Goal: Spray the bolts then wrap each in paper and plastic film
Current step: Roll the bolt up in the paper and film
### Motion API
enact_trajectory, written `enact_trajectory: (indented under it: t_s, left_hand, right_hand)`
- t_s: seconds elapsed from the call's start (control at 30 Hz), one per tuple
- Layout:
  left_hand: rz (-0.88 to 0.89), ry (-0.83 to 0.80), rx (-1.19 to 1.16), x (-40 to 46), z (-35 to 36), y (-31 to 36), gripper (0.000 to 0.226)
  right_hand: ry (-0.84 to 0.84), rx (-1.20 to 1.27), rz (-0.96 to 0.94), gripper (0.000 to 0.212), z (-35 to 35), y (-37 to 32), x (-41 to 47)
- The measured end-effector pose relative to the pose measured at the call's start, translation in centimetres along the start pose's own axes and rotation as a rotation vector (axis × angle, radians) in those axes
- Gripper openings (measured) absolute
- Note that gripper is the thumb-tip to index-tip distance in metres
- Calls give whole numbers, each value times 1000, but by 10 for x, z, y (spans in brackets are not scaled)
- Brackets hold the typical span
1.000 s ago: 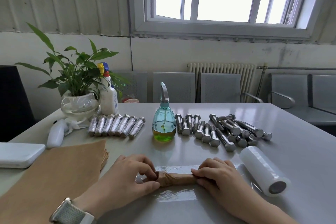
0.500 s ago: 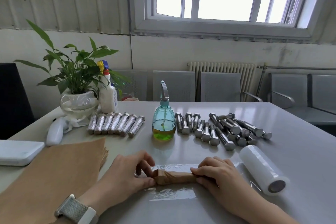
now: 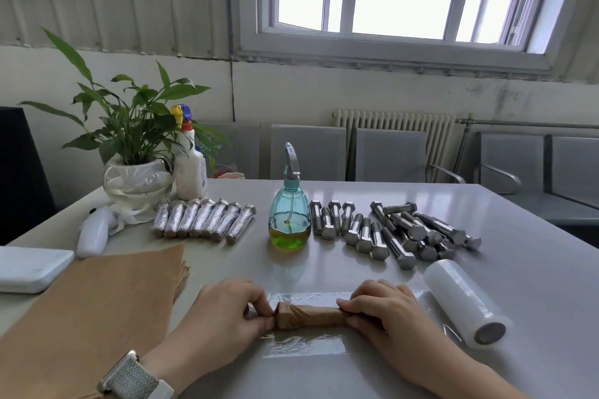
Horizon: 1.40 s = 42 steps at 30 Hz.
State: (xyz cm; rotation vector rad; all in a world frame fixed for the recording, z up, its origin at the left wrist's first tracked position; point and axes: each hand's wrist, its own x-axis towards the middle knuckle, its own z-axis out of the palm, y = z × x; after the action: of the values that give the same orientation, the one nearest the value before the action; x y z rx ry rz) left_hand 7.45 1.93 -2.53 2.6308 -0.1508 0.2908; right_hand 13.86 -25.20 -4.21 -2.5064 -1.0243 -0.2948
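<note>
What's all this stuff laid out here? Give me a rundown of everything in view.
Paper-wrapped bolt: one, brown, near centre, on a film sheet.
Film sheet: one, clear, flat under that bolt.
Film roll: one, whitish, near right.
Bare bolts: around twenty, silver, right of the spray bottle.
Spray bottle: one, teal with yellow-green liquid, centre.
Wrapped bolts: seven, shiny film over them, in a row left of the bottle.
Brown paper stack: one, near left.
Potted plant: one, green, far left corner.
White bottle: one, beside the plant.
Table: one, grey.
Left hand: pinches the bolt's left end.
Right hand: grips its right end.
</note>
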Motion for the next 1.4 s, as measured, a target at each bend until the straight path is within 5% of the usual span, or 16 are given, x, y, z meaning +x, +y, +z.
enact_trajectory:
  t_s: [0.47,0.67,0.8,1.03,1.3,1.4]
  left_hand:
    - [-273,-472,72,44,-25,14,12]
    - [-370,-621,209,59,-38,33,36]
    - [-384,-695,249,66,-36,42,16]
    - [-410,-602,205,61,-35,45,30]
    - [-500,-496,-300,53,-30,38,8]
    - [-539,-438,-364,48,-24,37,24]
  right_hand:
    - [7,4,-3,22,1,0,-1]
    - [-4,4,-1,22,2,1,0]
    - [-2,21,-9,22,1,1,1]
    - [0,24,-13,22,3,2,1]
    - [3,31,-14,21,3,3,0]
    - [-7,21,-16,22,3,2,0]
